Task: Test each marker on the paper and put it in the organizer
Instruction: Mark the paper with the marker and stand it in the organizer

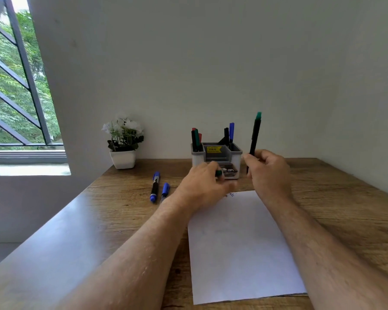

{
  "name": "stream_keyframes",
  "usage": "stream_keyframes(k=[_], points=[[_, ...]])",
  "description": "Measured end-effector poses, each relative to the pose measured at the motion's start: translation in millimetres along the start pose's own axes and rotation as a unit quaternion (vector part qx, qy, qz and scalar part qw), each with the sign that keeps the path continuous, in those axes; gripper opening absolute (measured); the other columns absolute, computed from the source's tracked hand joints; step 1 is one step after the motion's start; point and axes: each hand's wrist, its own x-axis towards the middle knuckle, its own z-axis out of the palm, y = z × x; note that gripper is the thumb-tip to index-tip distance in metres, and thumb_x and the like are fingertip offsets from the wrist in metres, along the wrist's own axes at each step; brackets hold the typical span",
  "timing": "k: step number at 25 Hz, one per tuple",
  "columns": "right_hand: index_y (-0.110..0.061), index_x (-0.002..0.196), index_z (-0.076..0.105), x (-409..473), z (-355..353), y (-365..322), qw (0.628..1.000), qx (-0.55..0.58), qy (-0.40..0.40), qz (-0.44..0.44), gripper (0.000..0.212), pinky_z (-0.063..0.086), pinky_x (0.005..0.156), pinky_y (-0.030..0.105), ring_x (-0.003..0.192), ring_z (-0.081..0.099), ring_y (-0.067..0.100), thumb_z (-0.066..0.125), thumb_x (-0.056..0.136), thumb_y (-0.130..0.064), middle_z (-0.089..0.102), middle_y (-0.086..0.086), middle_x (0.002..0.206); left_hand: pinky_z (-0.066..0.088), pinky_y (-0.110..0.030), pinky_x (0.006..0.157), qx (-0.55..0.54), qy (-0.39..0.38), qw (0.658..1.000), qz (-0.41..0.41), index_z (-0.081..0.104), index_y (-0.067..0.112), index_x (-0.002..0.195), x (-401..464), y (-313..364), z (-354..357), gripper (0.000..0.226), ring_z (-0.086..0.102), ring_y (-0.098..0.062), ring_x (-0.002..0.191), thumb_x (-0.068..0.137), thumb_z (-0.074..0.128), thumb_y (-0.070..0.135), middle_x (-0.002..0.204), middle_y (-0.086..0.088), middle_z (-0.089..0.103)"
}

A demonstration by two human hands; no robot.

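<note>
Furthest left on the wooden desk stood a small potted plant against the wall, and nearer me lay 2 blue markers, side by side and apart from everything else; I judged them not yet tested.

My left hand hung above the far end of the paper, fingers curled, pinching a small green cap at the fingertips. Just behind it sat the grey organizer, with a few markers upright in its left compartment and 2 more in its right one. My right hand gripped a slim black marker with a green end, held nearly upright, tip down and just beside the organizer's right wall. A few faint scribbles showed at the paper's far edge, between the 2 hands.

What worried me: with the cap off, the bare tip could touch the desk or my fingers and leave ink where it should not. The cap was small and motion-blurred in my grip; if it slipped it could roll off under the organizer. If I pressed the pen down with the sheet unpinned, the paper might slide on the smooth wood.

The desk was warm-grained timber, set into a corner of plain pale walls. A barred window at far left let in daylight, green trees beyond it.
</note>
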Motion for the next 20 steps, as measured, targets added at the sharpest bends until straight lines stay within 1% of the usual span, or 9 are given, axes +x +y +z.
stream_keyframes(k=[2, 3, 6, 8, 10, 13, 16, 18, 20], points=[[-0.013, 0.075, 0.066, -1, -2, 4, 0.999, -0.012, -0.016, 0.039, 0.018, 0.04, 0.042, 0.018, 0.042, 0.05, 0.003, 0.063, 0.089, -0.023, 0.059, -0.003, 0.055, 0.049, -0.039, 0.092, 0.1, -0.05, 0.994, 0.011, 0.056, 0.03, 0.101, 1, -1, 1, 0.037, 0.052, -0.017, 0.104, 0.081, 0.065, 0.06, 0.116, 0.002, 0.057], [-0.012, 0.075, 0.066, -3, -2, 5, 0.997, -0.025, -0.034, 0.06, 0.018, 0.039, 0.041, 0.018, 0.042, 0.05, 0.003, 0.063, 0.089, -0.023, 0.059, -0.002, 0.055, 0.049, -0.038, 0.092, 0.115, -0.069, 0.991, 0.008, 0.057, 0.03, 0.105, 1, -2, 1, 0.039, 0.053, -0.018, 0.104, 0.081, 0.067, 0.059, 0.117, 0.001, 0.057], [-0.011, 0.072, 0.063, -5, -2, 10, 0.989, -0.075, -0.091, 0.091, 0.02, 0.037, 0.047, 0.022, 0.047, 0.051, 0.008, 0.06, 0.089, -0.02, 0.058, 0.001, 0.054, 0.049, -0.035, 0.089, 0.109, -0.096, 0.989, 0.002, 0.06, 0.03, 0.11, 2, -2, 3, 0.04, 0.055, -0.017, 0.102, 0.082, 0.067, 0.058, 0.116, 0.002, 0.059], [-0.012, 0.066, 0.061, -6, -5, 13, 0.985, -0.07, -0.115, 0.107, 0.023, 0.036, 0.049, 0.025, 0.041, 0.049, 0.007, 0.059, 0.088, -0.018, 0.058, 0.003, 0.049, 0.048, -0.033, 0.086, 0.101, -0.106, 0.989, 0.005, 0.062, 0.03, 0.11, 1, -1, 3, 0.037, 0.056, -0.016, 0.101, 0.083, 0.067, 0.055, 0.114, 0.004, 0.06], [-0.012, 0.069, 0.064, -6, -6, 15, 0.98, -0.044, -0.137, 0.136, 0.019, 0.037, 0.043, 0.024, 0.037, 0.048, 0.009, 0.06, 0.087, -0.017, 0.059, 0.005, 0.049, 0.044, -0.029, 0.081, 0.085, -0.11, 0.99, 0.011, 0.064, 0.031, 0.11, 1, -1, 3, 0.033, 0.056, -0.015, 0.098, 0.084, 0.069, 0.05, 0.109, 0.005, 0.061], [-0.012, 0.074, 0.064, -4, -6, 12, 0.969, -0.025, -0.166, 0.18, 0.015, 0.036, 0.036, 0.019, 0.04, 0.05, 0.014, 0.06, 0.088, -0.011, 0.062, 0.01, 0.059, 0.042, -0.027, 0.079, 0.063, -0.108, 0.992, 0.018, 0.066, 0.033, 0.11, 0, -1, 3, 0.029, 0.055, -0.013, 0.095, 0.084, 0.07, 0.046, 0.103, 0.009, 0.059], [-0.012, 0.074, 0.064, -4, -8, 12, 0.966, -0.047, -0.186, 0.175, 0.015, 0.039, 0.038, 0.021, 0.039, 0.052, 0.012, 0.062, 0.089, -0.012, 0.065, 0.009, 0.062, 0.045, -0.029, 0.083, 0.056, -0.106, 0.993, 0.014, 0.067, 0.035, 0.11, 1, -2, 3, 0.03, 0.057, -0.014, 0.1, 0.083, 0.071, 0.047, 0.107, 0.008, 0.061], [-0.011, 0.073, 0.065, -5, -10, 12, 0.967, -0.066, -0.185, 0.165, 0.015, 0.038, 0.038, 0.019, 0.036, 0.051, 0.01, 0.063, 0.087, -0.015, 0.065, 0.007, 0.059, 0.047, -0.03, 0.086, 0.052, -0.11, 0.992, 0.009, 0.067, 0.036, 0.11, 3, -2, 3, 0.03, 0.057, -0.015, 0.102, 0.083, 0.072, 0.047, 0.112, 0.006, 0.062], [-0.01, 0.069, 0.067, -6, -10, 11, 0.969, -0.094, -0.176, 0.145, 0.016, 0.036, 0.038, 0.019, 0.035, 0.05, 0.01, 0.064, 0.083, -0.019, 0.064, 0.004, 0.053, 0.044, -0.028, 0.083, 0.052, -0.113, 0.992, 0.005, 0.067, 0.036, 0.11, 3, -2, 3, 0.03, 0.055, -0.014, 0.1, 0.083, 0.072, 0.046, 0.114, 0.006, 0.061]])
